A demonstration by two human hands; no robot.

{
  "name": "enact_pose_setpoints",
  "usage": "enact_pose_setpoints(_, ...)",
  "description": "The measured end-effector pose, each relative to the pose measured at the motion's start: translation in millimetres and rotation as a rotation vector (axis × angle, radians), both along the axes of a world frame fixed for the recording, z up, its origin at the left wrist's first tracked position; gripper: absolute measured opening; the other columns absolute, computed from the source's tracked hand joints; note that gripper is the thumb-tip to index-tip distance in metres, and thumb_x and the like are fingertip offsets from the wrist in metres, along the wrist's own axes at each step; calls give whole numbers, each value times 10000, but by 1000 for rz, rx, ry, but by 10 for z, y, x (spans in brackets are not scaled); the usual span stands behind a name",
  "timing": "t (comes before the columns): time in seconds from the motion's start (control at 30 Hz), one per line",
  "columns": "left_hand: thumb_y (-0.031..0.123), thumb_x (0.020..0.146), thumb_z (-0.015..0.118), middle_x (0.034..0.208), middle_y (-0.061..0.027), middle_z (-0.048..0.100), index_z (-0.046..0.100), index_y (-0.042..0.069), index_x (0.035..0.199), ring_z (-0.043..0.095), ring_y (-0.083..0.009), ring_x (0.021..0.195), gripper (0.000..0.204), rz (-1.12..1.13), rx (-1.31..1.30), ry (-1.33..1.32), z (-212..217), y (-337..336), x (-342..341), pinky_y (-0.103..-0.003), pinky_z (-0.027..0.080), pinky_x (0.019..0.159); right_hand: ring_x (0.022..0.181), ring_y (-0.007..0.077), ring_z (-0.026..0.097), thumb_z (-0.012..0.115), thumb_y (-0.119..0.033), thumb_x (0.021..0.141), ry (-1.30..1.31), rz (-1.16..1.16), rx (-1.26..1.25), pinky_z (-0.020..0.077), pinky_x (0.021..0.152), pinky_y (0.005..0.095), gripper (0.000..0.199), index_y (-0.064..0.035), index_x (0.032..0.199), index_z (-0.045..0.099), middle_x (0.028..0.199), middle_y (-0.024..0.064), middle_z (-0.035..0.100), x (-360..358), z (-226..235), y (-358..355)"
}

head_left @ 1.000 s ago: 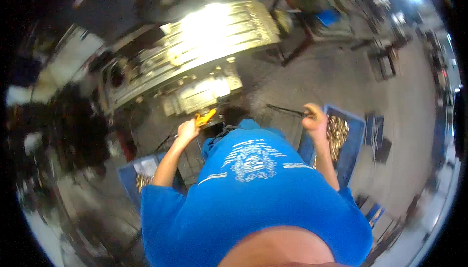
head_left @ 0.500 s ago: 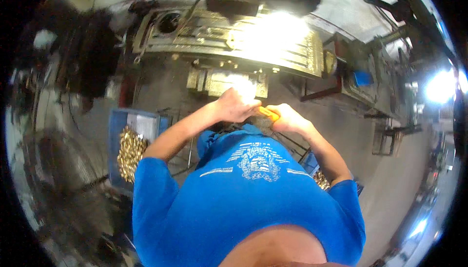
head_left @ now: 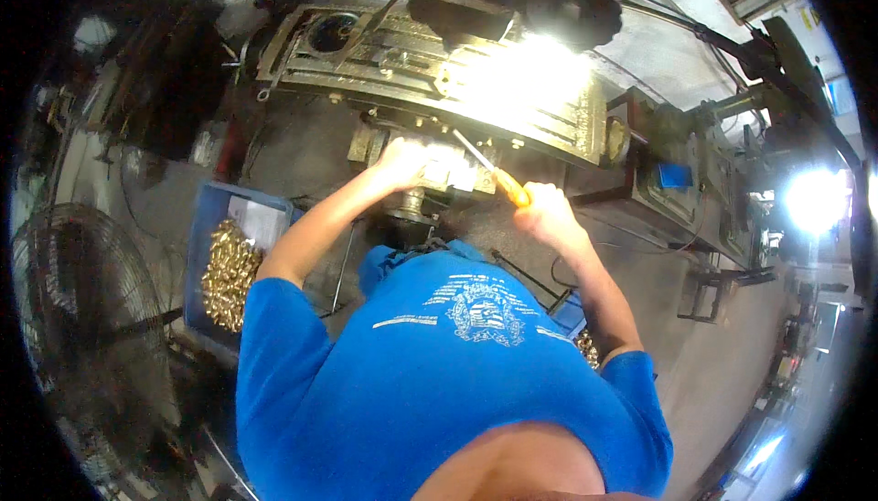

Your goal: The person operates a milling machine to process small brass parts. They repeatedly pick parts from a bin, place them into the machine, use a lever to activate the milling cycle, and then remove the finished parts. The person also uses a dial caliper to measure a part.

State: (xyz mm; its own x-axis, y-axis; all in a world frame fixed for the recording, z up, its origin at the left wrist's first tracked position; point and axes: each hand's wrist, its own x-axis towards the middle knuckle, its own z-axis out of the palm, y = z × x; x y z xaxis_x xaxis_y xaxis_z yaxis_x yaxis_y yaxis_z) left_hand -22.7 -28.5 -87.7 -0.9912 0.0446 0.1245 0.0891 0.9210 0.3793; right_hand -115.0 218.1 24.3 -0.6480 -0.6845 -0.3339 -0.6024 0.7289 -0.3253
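Observation:
My right hand [head_left: 549,215] is closed around the orange handle of a hand tool [head_left: 508,186]. Its long, narrow grey metal shaft points up and left toward the machine; whether it is a file or a screwdriver I cannot tell. Out at the machine's front, my left hand [head_left: 402,164] is beside a brightly lit metal block [head_left: 448,168]. Glare washes out its fingers, so what it touches or holds cannot be made out. Above both hands stretches the slotted metal machine table [head_left: 302,75], strongly lit on its right half.
A blue crate [head_left: 203,254] of small brass-coloured parts [head_left: 233,277] stands at my left, beyond it a large caged fan [head_left: 78,290]. Near my right elbow is another blue container [head_left: 571,314] with similar parts [head_left: 587,349]. A dark machine head [head_left: 567,11] hangs over the table.
My hands have moved apart. The left has gone forward and left to the machine's front; the right still grips the orange-handled tool, whose metal shaft now shows.

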Motion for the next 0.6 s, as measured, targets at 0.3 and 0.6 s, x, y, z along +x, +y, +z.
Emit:
enact_pose_setpoints(0.3, 119, 709, 606, 823, -140, 634, 647, 86, 923, 587, -317, 822, 220, 81, 59, -148, -128, 75, 234, -412, 429, 804, 617, 340, 572, 558, -208, 677, 552, 420, -663, 487, 602, 402, 562, -239, 1233, 486, 807, 160, 613, -943, -692, -563)
enact_pose_setpoints(0.6, 112, 694, 631, 1012, -137, 574, 596, 120, 1022, 556, -328, 906, 330, 6, 82, 402, 636, 346, 283, -427, 444, 845, 594, 250, 598, 593, -206, 693, -185, 199, -77, 475, 587, 334, 363, -101, 1040, 613, 700, 153, 617, -181, -353, -447)
